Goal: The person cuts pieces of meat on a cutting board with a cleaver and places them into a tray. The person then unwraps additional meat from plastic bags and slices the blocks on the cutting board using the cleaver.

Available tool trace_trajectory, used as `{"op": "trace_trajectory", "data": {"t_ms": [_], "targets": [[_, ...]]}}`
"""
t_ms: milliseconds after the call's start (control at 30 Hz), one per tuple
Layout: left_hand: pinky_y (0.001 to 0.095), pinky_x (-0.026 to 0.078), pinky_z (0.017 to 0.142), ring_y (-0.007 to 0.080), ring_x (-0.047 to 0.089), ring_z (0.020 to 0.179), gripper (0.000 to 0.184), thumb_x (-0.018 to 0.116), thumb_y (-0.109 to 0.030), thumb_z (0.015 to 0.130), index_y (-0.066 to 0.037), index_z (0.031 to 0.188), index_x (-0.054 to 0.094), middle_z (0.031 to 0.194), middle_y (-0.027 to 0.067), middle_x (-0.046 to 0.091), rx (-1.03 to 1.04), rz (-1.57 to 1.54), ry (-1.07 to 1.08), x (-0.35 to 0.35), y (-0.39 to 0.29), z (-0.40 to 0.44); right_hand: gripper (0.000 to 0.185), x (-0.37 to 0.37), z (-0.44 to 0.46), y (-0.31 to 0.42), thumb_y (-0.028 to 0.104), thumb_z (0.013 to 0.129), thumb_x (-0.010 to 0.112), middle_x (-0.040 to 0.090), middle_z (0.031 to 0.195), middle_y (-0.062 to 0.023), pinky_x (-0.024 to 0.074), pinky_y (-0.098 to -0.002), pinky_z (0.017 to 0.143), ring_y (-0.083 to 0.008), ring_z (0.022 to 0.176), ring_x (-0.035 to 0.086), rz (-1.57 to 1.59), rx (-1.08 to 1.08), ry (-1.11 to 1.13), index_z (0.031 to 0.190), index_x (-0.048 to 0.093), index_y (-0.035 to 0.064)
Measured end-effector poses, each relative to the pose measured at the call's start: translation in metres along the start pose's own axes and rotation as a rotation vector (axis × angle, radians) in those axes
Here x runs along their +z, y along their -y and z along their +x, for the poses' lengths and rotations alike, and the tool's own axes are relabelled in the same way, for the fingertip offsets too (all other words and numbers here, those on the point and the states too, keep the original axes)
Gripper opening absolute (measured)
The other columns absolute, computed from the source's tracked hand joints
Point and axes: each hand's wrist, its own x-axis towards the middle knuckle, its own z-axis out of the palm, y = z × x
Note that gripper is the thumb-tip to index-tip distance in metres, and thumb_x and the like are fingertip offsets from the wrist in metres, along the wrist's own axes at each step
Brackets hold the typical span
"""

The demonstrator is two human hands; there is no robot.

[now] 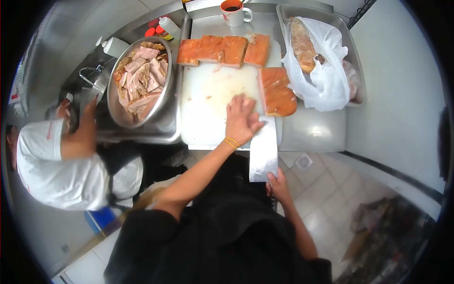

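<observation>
My right hand [279, 185] grips a wide cleaver [264, 150] by its handle, just off the counter's front edge. The blade points up and away, its far end beside a slab of browned meat [277, 92] on the right of the white cutting board [208, 125]. Over the board my left hand [242, 118] is empty, fingers spread, its thumb side close to the blade; whether they touch is unclear. Several more meat pieces [211, 48] lie in a row along the board's far edge. Small scraps dot the board.
An oval metal bowl [113, 102] of sliced meat stands left. At the back right, a metal tray [360, 92] holds bagged meat [302, 45]. A mug [233, 14] is behind the board. A co-worker [61, 165] stands left, hands near the sink. Bottles [169, 27] stand behind the bowl.
</observation>
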Motion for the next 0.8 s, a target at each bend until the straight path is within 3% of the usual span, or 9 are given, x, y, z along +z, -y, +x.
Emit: {"op": "trace_trajectory", "data": {"t_ms": [167,400,467,500,533,567,633,700,800], "targets": [[0.0518,0.023,0.106,0.0451,0.028,0.129,0.059,0.068,-0.018,0.072,-0.006,0.127,0.05,0.138,0.0249,0.032,0.054,-0.067,0.058,-0.007,0.008,-0.023,0.032,0.058,0.014,0.005,0.015,0.094,0.045,0.045,0.058,-0.0033,0.0396,-0.0261,0.036,-0.01,0.041,0.043,-0.032,-0.051,-0.045,0.123,0.04,0.0011],[0.0486,0.018,0.111,0.0419,0.021,0.136,0.056,0.056,-0.017,0.085,-0.004,0.137,0.039,0.145,0.0224,0.028,0.136,-0.119,-0.247,-0.104,0.06,-0.02,0.035,0.155,0.011,0.09,0.012,0.094,0.045,0.045,0.058,-0.0004,0.0391,-0.0241,0.036,-0.0074,0.041,0.04,-0.189,-0.179,0.087,0.127,0.042,0.0031],[0.0452,0.024,0.109,0.0366,0.033,0.132,0.049,0.052,-0.016,0.087,0.002,0.131,0.043,0.132,0.0222,0.044,0.143,-0.277,-0.411,-0.161,0.082,-0.007,0.022,0.179,0.022,0.11,0.014,0.092,0.051,0.053,0.066,-0.0163,0.0427,-0.0397,0.053,-0.0296,0.056,0.054,-0.47,-0.423,0.157,0.107,0.047,-0.0002],[0.0422,0.023,0.109,0.0326,0.034,0.132,0.047,0.051,-0.018,0.089,0.002,0.13,0.045,0.135,0.0219,0.043,0.235,-0.02,-0.431,-0.194,0.103,0.006,0.022,0.197,0.013,0.133,0.016,0.091,0.053,0.053,0.074,-0.0257,0.0401,-0.0467,0.062,-0.044,0.07,0.053,-0.491,-0.53,0.108,0.101,0.044,-0.0012],[0.042,0.021,0.11,0.033,0.033,0.133,0.047,0.053,-0.022,0.09,0.001,0.13,0.047,0.14,0.0212,0.039,0.098,-0.012,-0.414,-0.218,0.118,0.01,0.023,0.208,0.011,0.147,0.017,0.091,0.053,0.054,0.075,-0.0284,0.0394,-0.0484,0.063,-0.0484,0.072,0.05,-0.511,-0.534,0.112,0.101,0.043,-0.0012],[0.0425,0.019,0.111,0.0339,0.031,0.134,0.047,0.054,-0.024,0.09,-0.001,0.13,0.048,0.143,0.0192,0.037,0.04,0.017,-0.52,-0.233,0.14,0.019,0.026,0.212,0.014,0.15,0.019,0.094,0.052,0.048,0.055,-0.0119,0.0391,-0.033,0.045,-0.0191,0.045,0.048,-0.494,-0.536,0.125,0.106,0.043,-0.0019],[0.0431,0.021,0.11,0.0344,0.031,0.134,0.046,0.054,-0.022,0.089,-0.002,0.13,0.049,0.141,0.0187,0.039,0.038,0.282,-0.46,-0.257,0.182,0.024,0.022,0.207,0.02,0.145,0.017,0.092,0.053,0.05,0.059,-0.0199,0.0415,-0.0395,0.052,-0.0334,0.052,0.052,-0.543,-0.655,-0.035,0.101,0.044,-0.0008],[0.0437,0.023,0.109,0.0344,0.032,0.133,0.045,0.054,-0.019,0.088,-0.002,0.129,0.05,0.14,0.0191,0.04,0.084,0.198,-0.518,-0.268,0.162,0.024,0.019,0.186,0.034,0.13,0.016,0.09,0.053,0.052,0.066,-0.0251,0.0414,-0.0459,0.059,-0.0447,0.063,0.052,-0.66,-0.667,-0.177,0.098,0.044,0.0011],[0.0447,0.027,0.107,0.0351,0.036,0.131,0.042,0.055,-0.014,0.086,-0.001,0.125,0.052,0.137,0.0201,0.043,0.11,-0.024,-0.541,-0.256,0.123,0.006,0.016,0.163,0.043,0.132,0.015,0.088,0.052,0.057,0.064,-0.0233,0.0431,-0.0505,0.059,-0.0435,0.066,0.057,-1.07,-0.504,-0.361,0.097,0.047,0.0028]]}}
